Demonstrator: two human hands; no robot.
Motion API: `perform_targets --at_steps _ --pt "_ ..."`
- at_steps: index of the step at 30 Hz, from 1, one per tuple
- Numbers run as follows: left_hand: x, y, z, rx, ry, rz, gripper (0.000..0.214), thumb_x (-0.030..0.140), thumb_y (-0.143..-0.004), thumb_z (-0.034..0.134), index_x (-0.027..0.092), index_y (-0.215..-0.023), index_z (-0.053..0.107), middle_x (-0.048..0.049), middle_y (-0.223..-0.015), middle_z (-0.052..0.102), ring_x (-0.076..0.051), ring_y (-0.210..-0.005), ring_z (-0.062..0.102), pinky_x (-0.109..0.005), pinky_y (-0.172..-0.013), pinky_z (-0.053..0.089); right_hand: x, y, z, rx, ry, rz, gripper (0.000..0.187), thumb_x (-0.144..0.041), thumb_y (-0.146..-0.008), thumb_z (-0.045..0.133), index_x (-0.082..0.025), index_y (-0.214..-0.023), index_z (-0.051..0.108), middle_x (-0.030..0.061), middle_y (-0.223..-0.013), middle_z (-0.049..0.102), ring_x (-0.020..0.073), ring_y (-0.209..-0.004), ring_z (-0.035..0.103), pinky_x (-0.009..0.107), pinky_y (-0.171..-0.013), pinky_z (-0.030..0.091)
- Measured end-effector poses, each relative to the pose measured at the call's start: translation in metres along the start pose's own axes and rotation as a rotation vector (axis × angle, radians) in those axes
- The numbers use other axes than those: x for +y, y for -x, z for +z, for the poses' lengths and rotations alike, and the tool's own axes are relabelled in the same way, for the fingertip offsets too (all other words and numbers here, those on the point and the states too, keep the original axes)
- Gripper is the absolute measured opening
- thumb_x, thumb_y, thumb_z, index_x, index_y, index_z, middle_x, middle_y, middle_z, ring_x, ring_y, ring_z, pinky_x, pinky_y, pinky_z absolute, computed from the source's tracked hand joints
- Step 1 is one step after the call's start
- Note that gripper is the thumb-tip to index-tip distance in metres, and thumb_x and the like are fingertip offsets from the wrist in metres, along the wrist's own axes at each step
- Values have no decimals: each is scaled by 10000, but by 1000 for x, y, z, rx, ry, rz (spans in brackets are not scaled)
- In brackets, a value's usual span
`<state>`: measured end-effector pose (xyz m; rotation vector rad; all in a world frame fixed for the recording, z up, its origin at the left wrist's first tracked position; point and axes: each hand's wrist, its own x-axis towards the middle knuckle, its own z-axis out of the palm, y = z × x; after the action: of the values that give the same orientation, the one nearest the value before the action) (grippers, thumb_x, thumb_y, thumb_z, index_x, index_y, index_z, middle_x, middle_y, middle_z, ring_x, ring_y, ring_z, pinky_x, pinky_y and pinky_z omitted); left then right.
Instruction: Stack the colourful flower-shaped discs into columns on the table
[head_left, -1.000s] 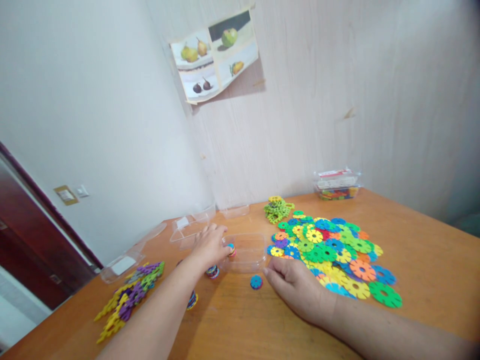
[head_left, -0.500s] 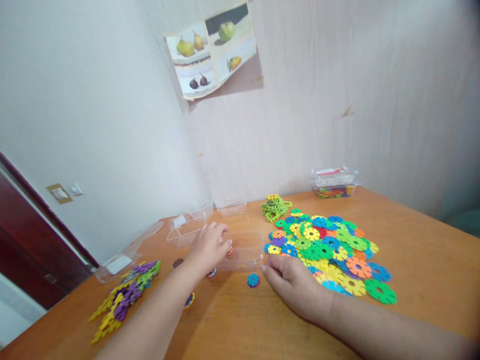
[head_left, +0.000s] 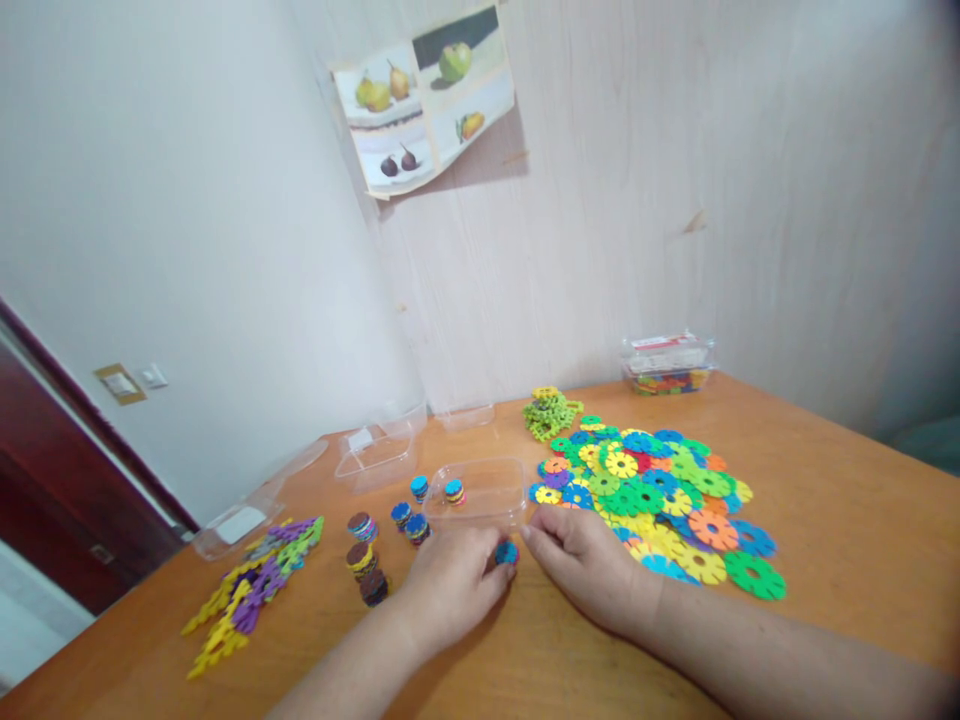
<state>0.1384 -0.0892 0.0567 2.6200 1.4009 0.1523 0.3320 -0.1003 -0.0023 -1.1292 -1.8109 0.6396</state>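
My left hand [head_left: 456, 578] lies low on the wooden table [head_left: 840, 520], its fingertips closed round a small blue disc [head_left: 507, 552]. Just right of it my right hand [head_left: 592, 565] rests palm down with its fingers loosely stretched and nothing in them, pointing at the disc. Behind both hands stands a clear plastic container [head_left: 487, 500] with one small stack of discs [head_left: 454, 491] inside. Several more small stacks [head_left: 401, 514] stand on the table left of the container.
A wide pile of colourful flower-shaped discs [head_left: 660, 490] lies to the right, a green heap [head_left: 551, 412] behind it. A closed clear box of pieces [head_left: 667, 365] sits by the wall. Purple, yellow and green pieces [head_left: 247, 590] and empty clear tubs [head_left: 375, 455] lie on the left.
My left hand has drawn back from the clear container, leaving a small stack inside, and come down onto the blue disc near my right hand. The right hand has hardly moved.
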Motion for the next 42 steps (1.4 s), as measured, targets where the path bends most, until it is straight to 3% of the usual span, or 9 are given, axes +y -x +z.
perform_targets --at_steps 9,13,17,23,28,33,42 --pt "-8 3 12 24 -38 -43 198 359 -914 519 249 -917 684 -36 -863 725 -180 -760 636 -257 -602 342 -1 0 -1 -17 33 23 249 -286 -944 477 -199 -730 570 -17 -706 647 142 -673 583 232 -602 379" --pt "-11 5 13 43 -56 -37 212 323 -925 503 232 -810 656 -28 -810 717 -177 -756 650 -262 -615 343 -1 0 0 -30 34 20 242 -289 -949 469 -200 -756 585 -12 -735 666 148 -694 599 237 -628 396" --pt "-12 9 14 87 -65 -1 244 263 -947 460 249 -845 682 -23 -826 723 -176 -791 665 -261 -659 383 -1 0 -1 -49 14 10 246 -295 -959 458 -202 -781 599 -8 -775 686 155 -736 615 238 -654 414" --pt "-15 19 10 332 -93 59 259 282 -976 449 244 -882 687 -27 -874 728 -182 -846 662 -282 -731 431 -3 1 -1 -40 34 30 267 -319 -961 456 -204 -749 571 -14 -728 654 149 -695 590 239 -626 399" --pt "-33 13 -18 560 -103 -9 232 341 -964 496 257 -956 712 -18 -856 727 -181 -840 655 -279 -726 429 -1 1 -1 -43 81 43 286 -344 -963 454 -209 -722 529 -24 -675 602 142 -646 549 247 -599 366" --pt "-59 -15 -41 489 -145 -115 262 370 -958 492 253 -909 721 -18 -853 724 -178 -839 642 -274 -715 400 0 0 -1 -47 70 52 269 -324 -952 461 -209 -716 520 -30 -662 576 136 -632 528 250 -590 351" --pt "-86 -50 -33 302 -252 -83 243 326 -931 495 217 -889 709 -55 -919 731 -174 -829 625 -279 -710 388 -2 0 0 -49 53 63 290 -344 -950 459 -208 -702 521 -24 -646 553 134 -613 490 245 -594 362"
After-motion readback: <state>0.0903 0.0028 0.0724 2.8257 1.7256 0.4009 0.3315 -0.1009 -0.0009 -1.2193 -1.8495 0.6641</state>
